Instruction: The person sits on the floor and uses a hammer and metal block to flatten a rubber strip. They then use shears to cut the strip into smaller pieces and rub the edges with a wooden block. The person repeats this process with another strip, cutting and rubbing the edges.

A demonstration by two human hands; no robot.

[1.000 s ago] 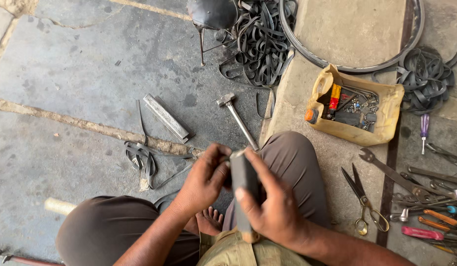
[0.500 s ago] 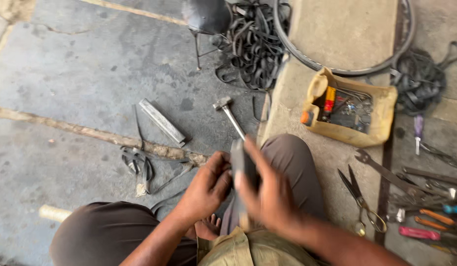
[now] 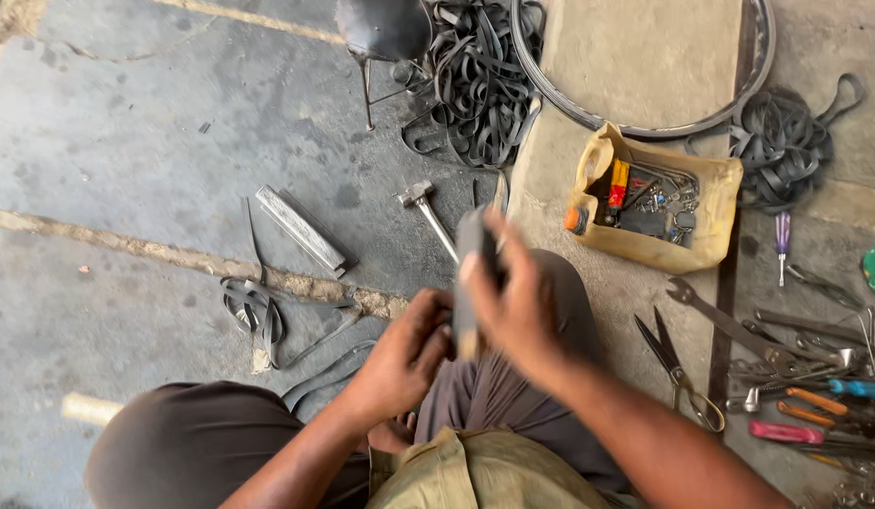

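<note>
While we squat on the concrete floor, a rim and heaps of rubber strips lie ahead, a yellow tray of small parts to the right. Scissors, a spanner and screwdrivers lie just beyond; a hammer by our knee. Over our lap, our right hand grips a dark block upright, our left hand clasping its lower end. We judge it mid-working; steady hold matters next.

Left hand and right hand close together, fingers curled, forearms angled inward
</note>
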